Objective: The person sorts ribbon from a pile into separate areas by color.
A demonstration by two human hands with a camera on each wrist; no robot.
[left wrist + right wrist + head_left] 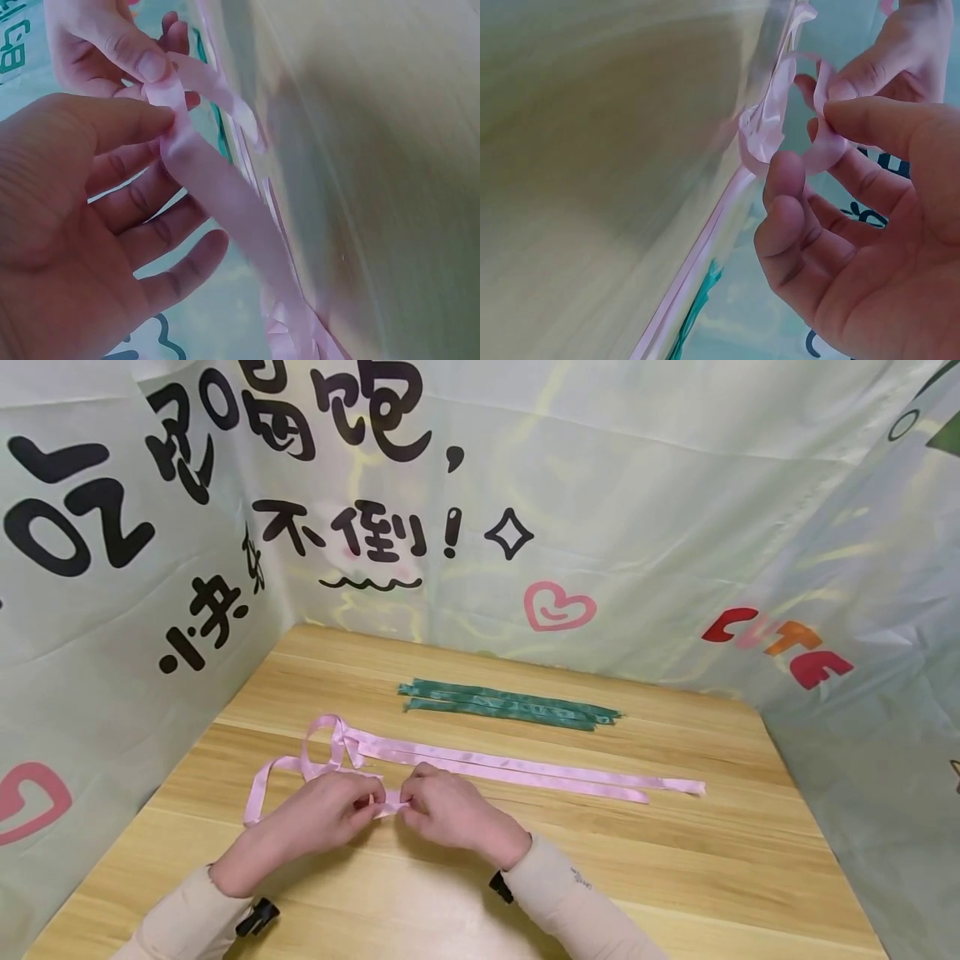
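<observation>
A pink satin ribbon (391, 804) is pinched between thumb and fingers of my left hand (326, 810) and of my right hand (453, 807), which stand close together over the front of the table. In the left wrist view the ribbon (232, 202) runs from the fingertips down toward the tabletop, and a short end hangs beyond the other hand. A curve of the ribbon (826, 150) shows beneath the pinching fingers in the right wrist view. Loose pink loops (258, 785) lie left of and behind my left hand.
Long pink ribbon strips (517, 766) lie side by side behind my hands, stretching right. Farther back is a group of several green ribbon strips (510, 706). Printed cloth walls (637, 527) stand along the back and sides of the wooden table (675, 868).
</observation>
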